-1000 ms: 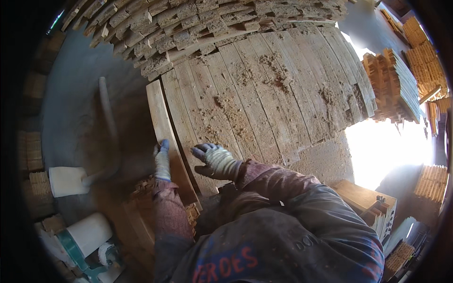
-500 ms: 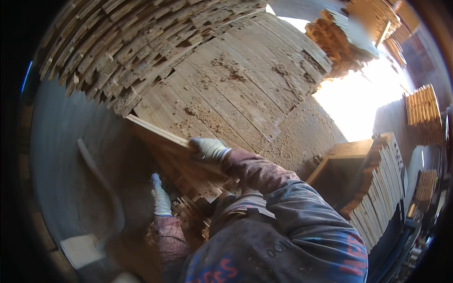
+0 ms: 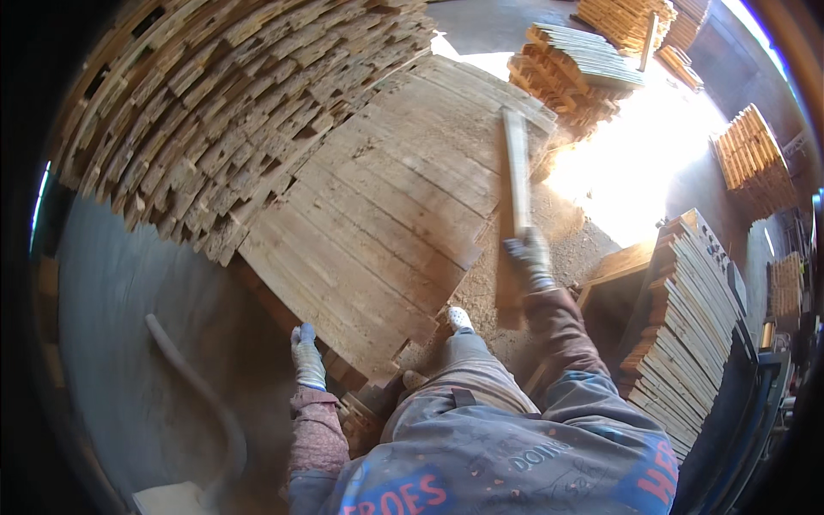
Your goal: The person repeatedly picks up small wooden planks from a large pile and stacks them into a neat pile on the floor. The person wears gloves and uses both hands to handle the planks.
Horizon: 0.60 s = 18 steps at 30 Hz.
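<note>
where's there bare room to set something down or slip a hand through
The plank layer is free on top, though dusty, between the tall wood stack and the board in the right hand. Grey floor is open between that stack and the hose. It's crowded at right, with stacked boards.

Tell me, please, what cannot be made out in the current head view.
All in the head view:
Board: surface detail, lost to motion blur.
Right hand: far side of its grip, hidden by the hand itself.
Left hand: far side, likewise hidden by the hand.
Sunlit floor: detail, washed out by glare.
Large wood stack: far part, cut off by the upper edge.
</note>
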{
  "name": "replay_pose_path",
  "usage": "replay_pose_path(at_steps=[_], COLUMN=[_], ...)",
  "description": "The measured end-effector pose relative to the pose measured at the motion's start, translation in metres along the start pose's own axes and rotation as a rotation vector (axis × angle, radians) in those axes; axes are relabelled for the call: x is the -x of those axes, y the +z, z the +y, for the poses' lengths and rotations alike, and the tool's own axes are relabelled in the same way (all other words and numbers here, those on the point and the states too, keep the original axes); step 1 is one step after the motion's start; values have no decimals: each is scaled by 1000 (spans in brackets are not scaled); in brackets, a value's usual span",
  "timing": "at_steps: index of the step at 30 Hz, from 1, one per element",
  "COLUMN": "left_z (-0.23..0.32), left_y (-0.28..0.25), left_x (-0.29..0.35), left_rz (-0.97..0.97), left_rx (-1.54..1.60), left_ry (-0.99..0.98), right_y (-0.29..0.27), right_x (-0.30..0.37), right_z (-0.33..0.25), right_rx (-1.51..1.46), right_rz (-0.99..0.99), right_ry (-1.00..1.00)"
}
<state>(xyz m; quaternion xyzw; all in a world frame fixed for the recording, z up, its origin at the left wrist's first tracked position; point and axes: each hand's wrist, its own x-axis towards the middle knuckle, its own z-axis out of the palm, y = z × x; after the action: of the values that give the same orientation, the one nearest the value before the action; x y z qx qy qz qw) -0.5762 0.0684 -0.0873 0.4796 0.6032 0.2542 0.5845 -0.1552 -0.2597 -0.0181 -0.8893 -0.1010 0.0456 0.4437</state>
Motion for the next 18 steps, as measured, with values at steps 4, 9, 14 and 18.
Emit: replay_pose_path(at_steps=[4, 9, 14, 18], left_z=[-13, -11, -22, 26], left_y=[47, 72, 6, 35], left_x=[-23, -37, -15, 37], left_rz=[-2, 63, 203, 253], left_rx=[70, 105, 66, 4], left_ry=[158, -70, 89, 114], right_y=[74, 147, 44, -85], right_x=[22, -87, -146, -242], right_z=[-99, -80, -13, 166], right_rx=[38, 65, -371, -294], right_rz=[-408, -652, -279, -17], right_ry=[-252, -294, 89, 193])
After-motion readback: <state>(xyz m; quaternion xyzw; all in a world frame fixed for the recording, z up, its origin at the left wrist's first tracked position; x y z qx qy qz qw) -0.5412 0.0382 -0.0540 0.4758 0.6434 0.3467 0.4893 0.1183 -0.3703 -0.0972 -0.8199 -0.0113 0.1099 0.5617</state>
